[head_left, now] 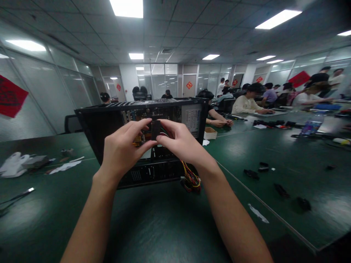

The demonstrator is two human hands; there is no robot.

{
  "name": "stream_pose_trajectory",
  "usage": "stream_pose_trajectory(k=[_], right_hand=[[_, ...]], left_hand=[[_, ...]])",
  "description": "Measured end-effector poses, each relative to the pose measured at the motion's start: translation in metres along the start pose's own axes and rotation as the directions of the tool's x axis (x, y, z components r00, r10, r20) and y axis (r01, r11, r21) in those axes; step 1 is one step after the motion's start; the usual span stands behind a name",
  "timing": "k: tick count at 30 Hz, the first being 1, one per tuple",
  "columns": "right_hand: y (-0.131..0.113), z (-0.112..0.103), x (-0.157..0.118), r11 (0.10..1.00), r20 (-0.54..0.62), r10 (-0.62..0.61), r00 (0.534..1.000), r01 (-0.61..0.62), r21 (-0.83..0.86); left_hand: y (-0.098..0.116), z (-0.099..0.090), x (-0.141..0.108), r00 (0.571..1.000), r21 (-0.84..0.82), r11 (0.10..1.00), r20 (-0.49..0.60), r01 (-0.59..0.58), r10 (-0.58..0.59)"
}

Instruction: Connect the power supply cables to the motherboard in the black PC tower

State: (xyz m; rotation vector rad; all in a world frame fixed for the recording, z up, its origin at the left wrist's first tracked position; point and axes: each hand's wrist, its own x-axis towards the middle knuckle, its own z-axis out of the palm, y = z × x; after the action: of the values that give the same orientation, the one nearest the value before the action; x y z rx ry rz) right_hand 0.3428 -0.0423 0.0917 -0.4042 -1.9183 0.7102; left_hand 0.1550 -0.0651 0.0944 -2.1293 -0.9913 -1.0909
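Note:
A small dark block [156, 130] with thin coloured wires sits between my two hands; its exact kind is hard to make out. My left hand [124, 144] pinches it from the left with thumb and fingertips. On the other side, my right hand [181, 140] grips it with thumb and forefinger, the wires running beside those fingers. Just behind both hands stands an opened black computer case [100, 128], its inner boards partly hidden by my fingers. A silver power supply with a label [191, 120] shows at its right. From there a bundle of yellow, red and black cables [191, 179] hangs down to the table.
On the green table [161, 223], a white plastic bag [15, 164] and a grey box [35, 162] lie left. Several small black parts [279, 190] and a paper scrap [258, 213] are scattered right. Beyond are a small carton [210, 133], a bottle [312, 122] and seated people.

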Motion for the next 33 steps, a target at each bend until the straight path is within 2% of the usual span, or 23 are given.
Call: stream_pose_trajectory(k=[21, 27, 33], right_hand=[[0.0015, -0.0012, 0.0002, 0.998, -0.058, -0.006, 0.998, 0.002, -0.068], [0.0048, -0.0032, 0.0002, 0.997, -0.048, -0.007, 0.999, 0.004, -0.073], [0.0079, -0.0047, 0.0009, 0.999, -0.052, -0.033, 0.998, 0.031, -0.030]], left_hand=[[0.0026, 0.0022, -0.0002, 0.999, 0.008, 1.000, -0.040, 0.029, -0.028], [0.0033, 0.0039, -0.0001, 0.999, 0.059, 0.998, 0.006, -0.033, 0.032], [0.0031, 0.0069, -0.0013, 0.999, 0.117, 0.992, 0.002, -0.048, 0.048]])
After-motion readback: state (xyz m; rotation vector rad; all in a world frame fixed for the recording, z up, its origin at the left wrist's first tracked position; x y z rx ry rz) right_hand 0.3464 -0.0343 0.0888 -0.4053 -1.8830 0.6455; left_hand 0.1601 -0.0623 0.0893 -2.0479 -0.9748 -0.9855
